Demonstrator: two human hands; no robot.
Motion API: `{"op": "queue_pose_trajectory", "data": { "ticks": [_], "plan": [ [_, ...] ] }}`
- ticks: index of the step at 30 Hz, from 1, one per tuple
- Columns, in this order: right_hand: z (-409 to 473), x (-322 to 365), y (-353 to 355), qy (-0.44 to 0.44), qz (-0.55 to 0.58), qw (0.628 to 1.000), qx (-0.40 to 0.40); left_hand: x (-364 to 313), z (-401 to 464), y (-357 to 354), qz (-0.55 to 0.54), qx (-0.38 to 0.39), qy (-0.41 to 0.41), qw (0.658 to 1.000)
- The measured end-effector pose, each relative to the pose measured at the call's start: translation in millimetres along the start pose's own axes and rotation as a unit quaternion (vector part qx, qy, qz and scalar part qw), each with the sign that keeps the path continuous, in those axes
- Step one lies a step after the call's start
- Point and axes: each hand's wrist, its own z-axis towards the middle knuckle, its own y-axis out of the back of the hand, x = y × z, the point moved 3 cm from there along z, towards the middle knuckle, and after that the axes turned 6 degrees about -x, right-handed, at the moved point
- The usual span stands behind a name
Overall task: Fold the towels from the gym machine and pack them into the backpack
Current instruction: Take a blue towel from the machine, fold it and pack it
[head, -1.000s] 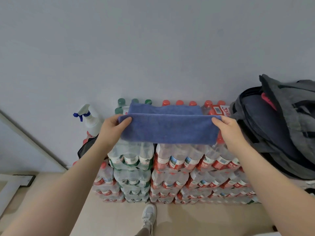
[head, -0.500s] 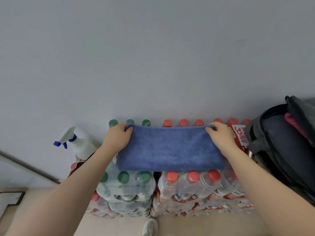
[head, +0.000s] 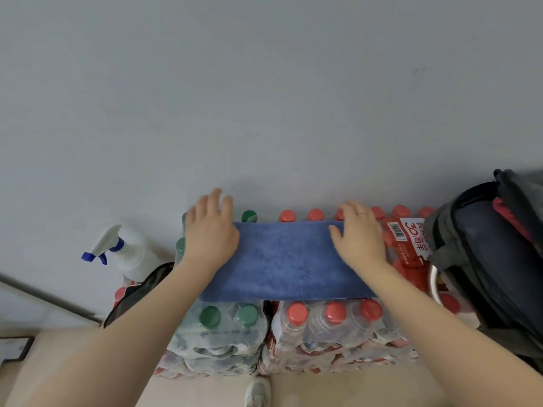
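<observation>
A blue towel, folded into a long strip, lies flat across the tops of stacked water-bottle packs. My left hand lies flat with straight fingers on the towel's left end. My right hand presses the right end the same way, fingers spread. The open grey and black backpack stands at the right on the same stack, its mouth turned toward the towel, with something red inside.
A white spray bottle with a blue trigger stands at the left by the grey wall. A black bag sits below it. My shoe shows on the beige floor in front of the packs.
Both hands let go of the towel's far corners and now lie flat on its ends. The towel has been laid down folded on the bottle caps. The view has tilted further down.
</observation>
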Motion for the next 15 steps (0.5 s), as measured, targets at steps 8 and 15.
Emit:
{"op": "queue_pose_trajectory", "data": {
  "ticks": [8, 15],
  "plan": [
    [-26, 58, -44, 0.173, -0.017, 0.973, 0.15, -28, -28, -36, -0.077, 0.187, -0.196, 0.96],
    [-26, -14, -30, 0.031, -0.042, 0.988, 0.145, -5, -31, -25, -0.023, 0.191, -0.174, 0.966]
  ]
}}
